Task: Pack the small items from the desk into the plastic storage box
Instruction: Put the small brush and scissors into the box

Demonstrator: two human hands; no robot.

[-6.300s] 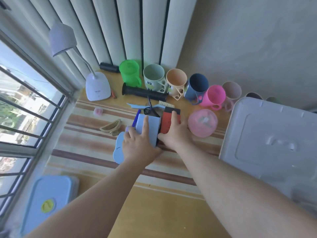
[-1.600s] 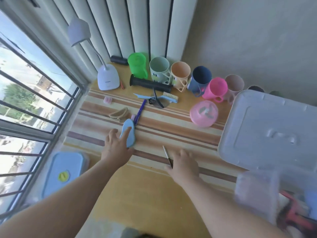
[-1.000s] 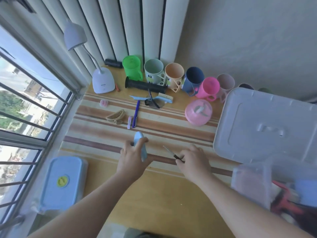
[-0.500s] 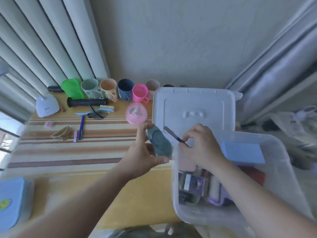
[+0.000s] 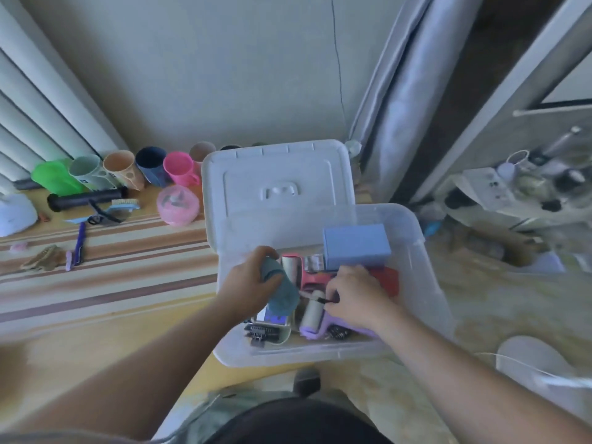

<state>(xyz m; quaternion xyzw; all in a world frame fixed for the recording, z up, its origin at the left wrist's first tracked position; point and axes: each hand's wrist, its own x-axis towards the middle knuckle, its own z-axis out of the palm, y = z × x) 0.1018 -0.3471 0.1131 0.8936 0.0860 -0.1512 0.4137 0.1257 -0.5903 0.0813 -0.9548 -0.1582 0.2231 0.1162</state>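
The clear plastic storage box (image 5: 429, 270) stands open at the desk's right end. Inside lie a light blue box (image 5: 355, 246), a pink item, a red item and a lint roller (image 5: 312, 314). My left hand (image 5: 248, 285) is inside the box and grips a flat blue oval item (image 5: 280, 294). My right hand (image 5: 355, 294) is also inside and pinches a thin dark stick (image 5: 328, 301) just above the contents. On the striped mat (image 5: 112, 251) remain a purple pen (image 5: 78, 243), a beige hair clip (image 5: 41, 257), a brush and a pink round container (image 5: 177, 205).
The box's white lid (image 5: 278, 184) lies behind the box. A row of coloured cups (image 5: 121, 169) and a black cylinder (image 5: 83, 198) stand along the wall. A white lamp base (image 5: 14, 213) is at far left. Clutter sits on the floor at right.
The view has turned right toward the box. Both hands have moved from above the box's rim down into it, carrying the blue oval item and the thin stick.
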